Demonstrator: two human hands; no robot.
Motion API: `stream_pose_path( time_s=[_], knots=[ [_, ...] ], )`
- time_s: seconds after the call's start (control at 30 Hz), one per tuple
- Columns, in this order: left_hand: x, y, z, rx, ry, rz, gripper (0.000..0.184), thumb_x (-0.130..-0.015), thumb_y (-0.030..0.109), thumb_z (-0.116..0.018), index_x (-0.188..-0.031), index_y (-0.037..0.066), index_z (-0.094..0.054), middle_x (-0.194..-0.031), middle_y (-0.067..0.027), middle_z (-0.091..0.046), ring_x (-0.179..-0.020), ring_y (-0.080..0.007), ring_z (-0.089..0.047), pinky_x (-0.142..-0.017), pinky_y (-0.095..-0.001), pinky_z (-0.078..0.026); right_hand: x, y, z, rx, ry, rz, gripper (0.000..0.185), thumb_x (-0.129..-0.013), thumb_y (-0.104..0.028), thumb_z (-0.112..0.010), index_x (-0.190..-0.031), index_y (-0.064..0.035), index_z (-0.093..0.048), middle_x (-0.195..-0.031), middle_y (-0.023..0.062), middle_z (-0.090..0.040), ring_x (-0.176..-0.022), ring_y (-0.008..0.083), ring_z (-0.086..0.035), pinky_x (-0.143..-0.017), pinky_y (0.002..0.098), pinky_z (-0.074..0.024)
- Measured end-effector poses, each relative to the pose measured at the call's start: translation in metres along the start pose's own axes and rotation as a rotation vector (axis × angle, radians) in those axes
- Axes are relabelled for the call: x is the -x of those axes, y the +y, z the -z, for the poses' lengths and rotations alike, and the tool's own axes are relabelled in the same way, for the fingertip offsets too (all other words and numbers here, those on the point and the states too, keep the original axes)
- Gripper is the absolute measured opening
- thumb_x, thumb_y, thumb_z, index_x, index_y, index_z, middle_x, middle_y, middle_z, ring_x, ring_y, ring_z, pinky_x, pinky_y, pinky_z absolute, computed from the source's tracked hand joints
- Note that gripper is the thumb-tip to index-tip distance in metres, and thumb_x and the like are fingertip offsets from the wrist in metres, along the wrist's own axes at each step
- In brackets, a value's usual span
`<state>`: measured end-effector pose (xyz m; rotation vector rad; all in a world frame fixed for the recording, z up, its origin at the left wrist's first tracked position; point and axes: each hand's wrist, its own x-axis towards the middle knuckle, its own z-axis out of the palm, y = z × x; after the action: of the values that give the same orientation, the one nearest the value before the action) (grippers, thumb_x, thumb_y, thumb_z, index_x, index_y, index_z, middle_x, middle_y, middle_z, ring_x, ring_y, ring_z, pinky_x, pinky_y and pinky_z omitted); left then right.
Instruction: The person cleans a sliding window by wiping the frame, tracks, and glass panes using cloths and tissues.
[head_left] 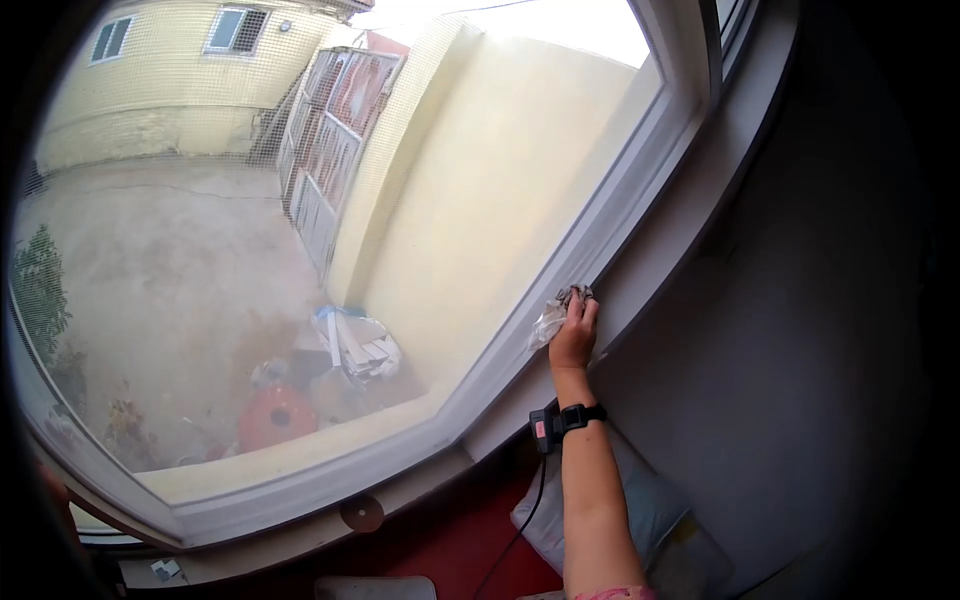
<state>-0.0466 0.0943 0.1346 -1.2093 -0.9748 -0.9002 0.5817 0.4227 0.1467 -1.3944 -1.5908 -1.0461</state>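
My right hand (576,335) is closed on a crumpled grey-white cloth (551,323), darker where it bunches at the fingertips. It presses the cloth against the white window frame (600,235), low on the right side. A black band with a small cabled device (545,428) is strapped to that wrist. At the far left edge, part of my left hand (57,492) shows dimly beside the frame; its fingers are too dark to make out. The window pane (480,200) fills the space between the hands.
Below the window runs a sill (285,545) with a round brown disc (362,513) and a small whitish scrap (165,569). A pale plastic bag (600,490) lies under my right forearm, near a red surface (440,545). Outside are a gate (335,150) and a yard (160,270).
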Motion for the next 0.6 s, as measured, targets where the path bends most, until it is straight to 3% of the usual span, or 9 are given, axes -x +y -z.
stream_pose_path(
  time_s=[0.3,0.47,0.53,0.6],
  knots=[
    [-0.004,0.003,0.001,-0.034,-0.01,0.012,0.053,-0.094,0.035,-0.04,-0.129,-0.003,-0.03,-0.132,-0.0249,-0.027,-0.125,-0.0375,-0.03,-0.103,-0.0516,-0.025,0.149,-0.017,-0.041,-0.085,-0.171,-0.054,0.037,-0.081,0.0,-0.052,-0.118,-0.0013,-0.053,-0.109,0.0182,-0.047,-0.098,0.0358,-0.055,-0.083,0.038,-0.0495],
    [-0.015,0.008,0.004,-0.056,-0.023,0.028,0.053,-0.095,0.034,-0.039,-0.129,-0.005,-0.029,-0.132,-0.0253,-0.027,-0.123,-0.0372,-0.03,-0.103,-0.0507,-0.025,0.184,-0.032,-0.056,-0.131,-0.056,-0.1,0.036,-0.081,0.0,-0.052,-0.117,-0.0028,-0.054,-0.106,0.0175,-0.047,-0.096,0.0352,-0.055,-0.079,0.038,-0.0501],
    [-0.028,0.013,0.001,-0.057,-0.014,0.159,0.053,-0.095,0.034,-0.039,-0.129,-0.005,-0.029,-0.132,-0.0255,-0.027,-0.123,-0.0371,-0.031,-0.102,-0.0504,-0.025,0.203,-0.029,-0.06,-0.147,-0.12,-0.137,0.035,-0.082,0.0,-0.052,-0.116,-0.0031,-0.055,-0.105,0.0174,-0.048,-0.095,0.0351,-0.055,-0.079,0.0378,-0.05],
    [-0.035,0.019,-0.004,0.007,0.082,0.527,0.053,-0.096,0.034,-0.038,-0.129,-0.006,-0.028,-0.132,-0.0257,-0.027,-0.122,-0.037,-0.031,-0.102,-0.05,-0.025,0.223,-0.036,-0.069,-0.164,-0.161,-0.167,0.035,-0.082,0.0,-0.052,-0.116,-0.0034,-0.055,-0.104,0.0173,-0.048,-0.095,0.035,-0.055,-0.078,0.0376,-0.0499]
  ],
)
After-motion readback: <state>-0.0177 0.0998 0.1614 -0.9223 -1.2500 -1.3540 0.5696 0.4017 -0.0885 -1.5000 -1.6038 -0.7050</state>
